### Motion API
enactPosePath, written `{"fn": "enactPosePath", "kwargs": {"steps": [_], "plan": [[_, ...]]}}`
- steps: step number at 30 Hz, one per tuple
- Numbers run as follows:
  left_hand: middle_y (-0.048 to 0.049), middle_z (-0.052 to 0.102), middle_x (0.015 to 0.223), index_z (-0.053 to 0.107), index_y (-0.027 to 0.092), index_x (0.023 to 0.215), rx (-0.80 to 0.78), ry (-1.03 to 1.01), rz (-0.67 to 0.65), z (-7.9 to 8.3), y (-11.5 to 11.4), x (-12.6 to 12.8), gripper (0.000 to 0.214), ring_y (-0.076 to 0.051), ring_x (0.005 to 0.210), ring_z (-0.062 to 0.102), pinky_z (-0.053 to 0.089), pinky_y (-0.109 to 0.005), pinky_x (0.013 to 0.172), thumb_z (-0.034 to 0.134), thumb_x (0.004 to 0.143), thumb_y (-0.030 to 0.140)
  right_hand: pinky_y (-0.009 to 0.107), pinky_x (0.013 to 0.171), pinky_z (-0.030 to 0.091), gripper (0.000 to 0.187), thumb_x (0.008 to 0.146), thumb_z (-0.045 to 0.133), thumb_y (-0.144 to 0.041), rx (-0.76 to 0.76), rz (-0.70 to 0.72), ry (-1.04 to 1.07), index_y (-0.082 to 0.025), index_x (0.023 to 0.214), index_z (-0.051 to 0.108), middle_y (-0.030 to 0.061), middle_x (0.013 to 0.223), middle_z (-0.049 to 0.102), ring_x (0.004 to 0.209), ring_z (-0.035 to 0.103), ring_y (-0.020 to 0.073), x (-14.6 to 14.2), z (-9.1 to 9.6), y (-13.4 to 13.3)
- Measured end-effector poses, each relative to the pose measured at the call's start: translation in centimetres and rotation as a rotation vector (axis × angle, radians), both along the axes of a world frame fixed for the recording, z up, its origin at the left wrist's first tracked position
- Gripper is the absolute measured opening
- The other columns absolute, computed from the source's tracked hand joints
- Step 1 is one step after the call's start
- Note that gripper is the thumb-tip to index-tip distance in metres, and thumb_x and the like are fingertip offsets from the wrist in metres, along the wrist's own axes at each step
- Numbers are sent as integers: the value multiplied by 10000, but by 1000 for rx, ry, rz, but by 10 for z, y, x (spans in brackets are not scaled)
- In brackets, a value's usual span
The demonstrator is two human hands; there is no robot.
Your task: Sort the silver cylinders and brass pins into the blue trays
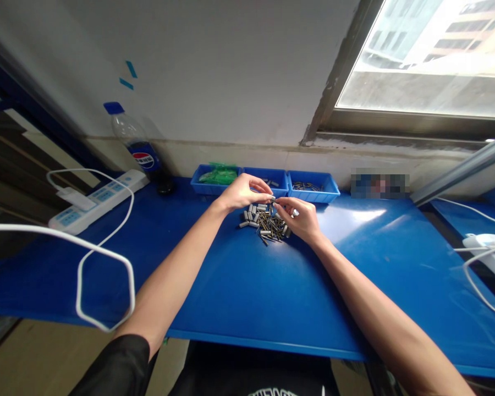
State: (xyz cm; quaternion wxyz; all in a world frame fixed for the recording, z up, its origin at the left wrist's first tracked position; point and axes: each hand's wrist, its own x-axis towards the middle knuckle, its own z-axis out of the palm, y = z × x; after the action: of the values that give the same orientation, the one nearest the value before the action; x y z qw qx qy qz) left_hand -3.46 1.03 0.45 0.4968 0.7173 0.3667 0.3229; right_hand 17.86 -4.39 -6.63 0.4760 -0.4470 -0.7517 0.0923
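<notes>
Metallic grey, pinched between the fingertips of the left hand [243, 191] and the right hand [303, 221]: a small part [273, 198], at the far edge of a loose pile [277, 225]. Thumb and forefinger brought together on it from either side; too small and too covered to tell which way its long axis points. In the pile, silvery cylinders [244, 224] mainly at the left, one lying nearly left to right, and thin brassy-dark pins [265, 224] crossing at mixed angles. Underneath, a smooth blue tabletop [247, 291], glossy with window light at the right. Beyond it, a pale wall [214, 71], with a metal-framed window [429, 82] far right. At far left, a blue-capped bottle [130, 132] beside a white power strip [107, 193]; nearer, a looping white cable [131, 280]. Along the wall, three blue bins in a row: green plastic in the left bin [206, 188], grey metal pieces in the middle bin [281, 192], partly hidden by fingers, and thin dark pins in the right bin [313, 196].
</notes>
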Motion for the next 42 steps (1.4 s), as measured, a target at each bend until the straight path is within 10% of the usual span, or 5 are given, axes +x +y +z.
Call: {"fn": "enactPosePath", "kwargs": {"steps": [6,15,23,28,42], "plan": [[-121,795,834,799,73,918,-109,-25,-29,0,-2,0,263,-191,744,763,641,-313,759,857,734,252,271,621,512,207,968,652,-370,9,9,-27,-210,982,782,33,784,737,600,593,137,2,-3,1],[-144,762,1199,753,119,1130,169,-126,161,-9,8,3,384,-222,1029,751,597,-336,940,790,767,237,275,623,531,237,981,624,-389,-1,-6,-17,-215,971,784,46,802,755,597,609,143,1,-2,1],[-40,759,892,760,196,998,291,842,-159,10,-5,-15,480,-200,750,680,473,-250,639,906,549,283,280,634,537,233,979,624,-390,-22,-22,-15,-221,977,783,49,845,775,606,626,147,1,-2,0],[-28,748,928,719,222,1104,300,1020,-153,9,-8,-12,596,-192,738,661,410,-235,565,798,529,83,283,632,534,239,979,615,-389,-21,-27,-23,-220,971,784,52,850,779,605,628,150,1,-2,1],[-102,808,934,808,118,1001,201,135,-47,6,0,-1,281,-216,900,762,600,-293,832,708,745,178,281,618,545,226,940,672,-401,-33,-7,-3,-212,1007,778,42,806,757,589,596,141,0,0,-1]]}}
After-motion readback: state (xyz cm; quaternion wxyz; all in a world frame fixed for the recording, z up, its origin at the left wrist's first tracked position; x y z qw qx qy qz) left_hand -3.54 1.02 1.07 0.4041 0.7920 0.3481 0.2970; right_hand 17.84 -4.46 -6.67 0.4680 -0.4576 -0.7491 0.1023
